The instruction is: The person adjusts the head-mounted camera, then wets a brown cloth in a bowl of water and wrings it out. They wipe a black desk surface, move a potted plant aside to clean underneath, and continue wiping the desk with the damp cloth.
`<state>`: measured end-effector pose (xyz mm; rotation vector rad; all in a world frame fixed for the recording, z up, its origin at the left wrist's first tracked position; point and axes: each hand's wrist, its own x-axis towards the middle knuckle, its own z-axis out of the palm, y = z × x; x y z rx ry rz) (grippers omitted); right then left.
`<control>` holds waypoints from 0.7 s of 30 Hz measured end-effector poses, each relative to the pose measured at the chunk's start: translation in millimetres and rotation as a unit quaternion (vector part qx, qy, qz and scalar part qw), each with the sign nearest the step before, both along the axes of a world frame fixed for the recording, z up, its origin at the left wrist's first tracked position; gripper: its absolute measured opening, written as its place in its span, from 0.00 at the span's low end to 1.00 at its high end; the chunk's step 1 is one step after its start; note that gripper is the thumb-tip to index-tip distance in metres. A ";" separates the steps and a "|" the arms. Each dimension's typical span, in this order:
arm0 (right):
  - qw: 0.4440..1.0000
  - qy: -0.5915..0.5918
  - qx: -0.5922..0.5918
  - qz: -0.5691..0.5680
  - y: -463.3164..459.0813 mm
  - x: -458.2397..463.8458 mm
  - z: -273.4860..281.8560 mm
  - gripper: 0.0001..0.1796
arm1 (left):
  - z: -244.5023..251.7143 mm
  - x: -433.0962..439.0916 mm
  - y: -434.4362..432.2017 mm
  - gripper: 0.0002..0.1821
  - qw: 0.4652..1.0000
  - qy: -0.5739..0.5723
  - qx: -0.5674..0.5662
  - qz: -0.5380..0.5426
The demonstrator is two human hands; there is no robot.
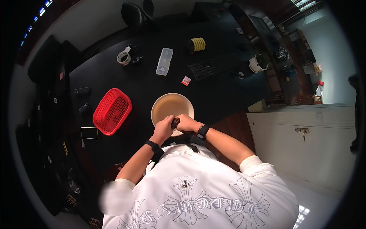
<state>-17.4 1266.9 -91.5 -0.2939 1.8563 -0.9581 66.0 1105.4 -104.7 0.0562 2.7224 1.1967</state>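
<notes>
My left hand (163, 128) and my right hand (189, 123) are close together over the near side of a round cream bowl (155, 108). Between them they grip a small dark brown lump (175, 123) with a rough-looking surface; my fingers cover much of it, so I cannot tell what it is. The bowl's inside looks tan, and it may hold cloudy liquid. Both wrists wear black bands. Left of the bowl, apart from my hands, a red perforated plastic basket (103, 112) rests on the black table, with nothing visible inside.
Beyond the bowl lie a small red-and-white box (186, 81), a clear plastic case (164, 61), a tape roll (123, 58), a black keyboard (211, 68) and a yellow ribbed cylinder (198, 44). A white pot (255, 64) with a plant stands far right. A phone (89, 133) lies left.
</notes>
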 end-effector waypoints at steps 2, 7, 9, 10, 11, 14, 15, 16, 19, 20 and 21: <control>0.999 -0.034 -0.035 -0.022 0.7 2.0 -2.5 0.05 | -5.5 -0.2 0.5 0.17 0.999 0.038 -0.014 -0.011; 0.978 -0.157 -0.071 -0.119 6.4 6.2 -7.6 0.10 | -23.7 -4.9 1.8 0.18 0.988 0.153 -0.032 -0.010; 0.963 -0.216 -0.071 -0.145 10.2 4.8 -7.1 0.08 | -25.4 -8.0 2.2 0.17 0.985 0.164 -0.050 -0.030; 0.957 -0.249 -0.058 -0.138 12.8 2.1 -6.2 0.06 | -24.4 -10.7 2.4 0.17 0.983 0.170 -0.054 -0.037; 0.955 -0.259 -0.019 -0.144 14.6 -0.5 -5.5 0.05 | -22.4 -13.5 2.4 0.17 0.982 0.175 -0.059 -0.046; 0.955 -0.259 -0.061 -0.129 18.1 -6.3 -4.2 0.05 | -12.0 -20.3 1.5 0.19 0.991 0.108 -0.064 -0.052; 0.955 -0.258 -0.066 -0.128 18.1 -7.8 -4.6 0.05 | -8.1 -21.9 1.2 0.22 0.994 0.089 -0.038 -0.047; 0.962 -0.236 -0.069 -0.120 18.1 -9.3 -5.0 0.07 | -4.4 -22.8 0.5 0.24 0.997 0.063 -0.015 -0.042; 0.983 -0.143 -0.088 -0.079 16.0 -11.7 -7.0 0.18 | 3.3 -23.3 -3.2 0.34 0.997 -0.050 0.057 -0.030; 0.991 -0.099 -0.066 -0.064 14.8 -11.9 -7.3 0.23 | 4.5 -23.9 -4.7 0.34 0.995 -0.063 0.077 -0.020; 0.996 -0.055 -0.043 -0.048 14.7 -12.8 -6.6 0.28 | 5.6 -23.9 -6.1 0.34 0.992 -0.076 0.097 -0.010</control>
